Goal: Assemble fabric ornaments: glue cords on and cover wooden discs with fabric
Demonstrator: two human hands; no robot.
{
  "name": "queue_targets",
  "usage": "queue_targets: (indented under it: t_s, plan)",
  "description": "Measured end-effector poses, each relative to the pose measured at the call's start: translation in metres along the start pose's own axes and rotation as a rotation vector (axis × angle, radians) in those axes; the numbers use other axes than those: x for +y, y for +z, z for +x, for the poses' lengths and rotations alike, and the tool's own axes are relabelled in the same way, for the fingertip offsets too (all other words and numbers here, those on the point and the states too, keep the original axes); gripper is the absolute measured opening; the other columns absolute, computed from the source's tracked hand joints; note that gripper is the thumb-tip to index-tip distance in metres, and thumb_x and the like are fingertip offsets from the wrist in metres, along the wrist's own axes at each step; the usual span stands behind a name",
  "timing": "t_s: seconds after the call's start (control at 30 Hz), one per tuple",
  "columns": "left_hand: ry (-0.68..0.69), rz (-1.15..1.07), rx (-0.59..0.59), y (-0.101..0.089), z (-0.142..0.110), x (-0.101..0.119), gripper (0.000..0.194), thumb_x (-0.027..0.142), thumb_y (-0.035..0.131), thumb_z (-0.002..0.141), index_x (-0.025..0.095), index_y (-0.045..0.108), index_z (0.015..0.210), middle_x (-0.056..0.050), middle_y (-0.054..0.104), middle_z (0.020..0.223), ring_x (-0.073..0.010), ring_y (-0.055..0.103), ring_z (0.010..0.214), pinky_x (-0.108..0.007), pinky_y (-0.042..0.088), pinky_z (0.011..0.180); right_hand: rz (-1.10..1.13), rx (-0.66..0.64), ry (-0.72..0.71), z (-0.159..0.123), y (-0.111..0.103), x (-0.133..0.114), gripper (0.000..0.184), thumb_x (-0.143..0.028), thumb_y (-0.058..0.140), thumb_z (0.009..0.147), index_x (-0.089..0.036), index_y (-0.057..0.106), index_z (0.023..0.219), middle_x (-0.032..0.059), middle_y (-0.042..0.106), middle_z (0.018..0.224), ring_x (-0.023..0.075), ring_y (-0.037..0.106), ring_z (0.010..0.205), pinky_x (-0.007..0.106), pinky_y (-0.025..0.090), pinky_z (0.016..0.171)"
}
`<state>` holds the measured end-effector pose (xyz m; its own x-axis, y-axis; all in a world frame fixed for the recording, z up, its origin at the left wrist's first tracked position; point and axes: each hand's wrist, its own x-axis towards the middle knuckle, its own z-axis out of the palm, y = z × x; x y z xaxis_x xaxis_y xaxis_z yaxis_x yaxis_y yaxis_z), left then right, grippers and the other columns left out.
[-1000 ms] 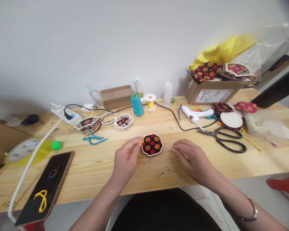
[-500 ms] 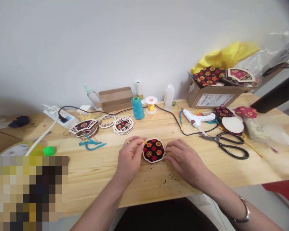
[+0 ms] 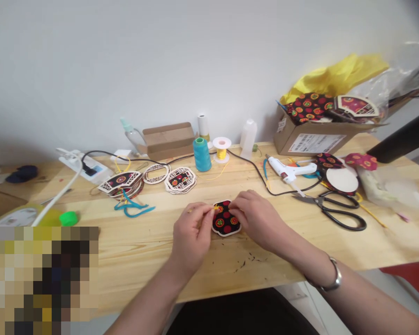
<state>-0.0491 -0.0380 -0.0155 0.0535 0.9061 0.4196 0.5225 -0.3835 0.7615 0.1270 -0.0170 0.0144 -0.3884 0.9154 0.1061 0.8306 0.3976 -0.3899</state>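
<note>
Black flower-patterned piece between left grip and right grip.

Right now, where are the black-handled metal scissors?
In the head view, the scissors lie on the wooden table, right of the bare right hand, just nearer than the white plastic glue gun.

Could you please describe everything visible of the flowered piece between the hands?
The piece has a black, fabric-like face with red dots and multicoloured flowers, inside a pale, wood-like rim with a notched outline. It appears to lie flat on the table. Yellow cord shows at its upper left, by the left hand; the right hand covers its upper right edge. Whether either hand grips it is unclear.
</note>
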Motion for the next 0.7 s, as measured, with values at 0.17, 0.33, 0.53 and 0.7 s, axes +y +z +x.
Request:
queue_targets:
  t_s: [0.17, 0.33, 0.53, 0.7]
  plan:
    - [0.344, 0.195, -0.082, 0.001, -0.006, 0.004, 0.014, 0.009, 0.053, 0.084, 0.013, 0.064, 0.092, -0.011, 0.067, 0.09, -0.0202, 0.061, 0.087, -0.035, 0.048, 0.078, -0.132, -0.041, -0.064, 0.019, 0.011, 0.0, 0.02, -0.017, 0.051, 0.089, -0.016, 0.07, 0.082, 0.008, 0.065, 0.082, 0.0217, 0.057, 0.084, 0.031, 0.042, 0.071]
    - [0.457, 0.285, -0.192, 0.002, -0.006, 0.009, 0.015, 0.004, 0.049, 0.083, 0.013, 0.061, 0.086, -0.008, 0.069, 0.077, -0.0203, 0.063, 0.076, -0.037, 0.043, 0.07, -0.242, -0.072, -0.13, 0.024, 0.016, 0.0, 0.015, -0.019, 0.056, 0.085, -0.017, 0.069, 0.078, 0.0079, 0.065, 0.079, 0.0228, 0.057, 0.079, 0.032, 0.04, 0.068]
    - [0.46, 0.329, -0.241, 0.003, -0.008, 0.009, 0.016, 0.005, 0.046, 0.084, 0.014, 0.059, 0.083, -0.007, 0.067, 0.071, -0.0193, 0.061, 0.068, -0.036, 0.039, 0.066, -0.304, -0.127, -0.107, 0.028, 0.013, -0.004, 0.012, -0.019, 0.059, 0.083, -0.015, 0.068, 0.076, 0.0094, 0.066, 0.08, 0.0232, 0.058, 0.079, 0.031, 0.04, 0.067]
    - [0.437, 0.334, -0.259, 0.003, -0.008, 0.009, 0.016, 0.006, 0.045, 0.085, 0.014, 0.058, 0.082, -0.005, 0.065, 0.068, -0.0184, 0.059, 0.064, -0.036, 0.038, 0.065, -0.201, -0.111, -0.087, 0.031, 0.016, -0.003, 0.014, -0.014, 0.056, 0.083, -0.013, 0.068, 0.075, 0.0111, 0.067, 0.08, 0.0227, 0.059, 0.08, 0.03, 0.041, 0.067]
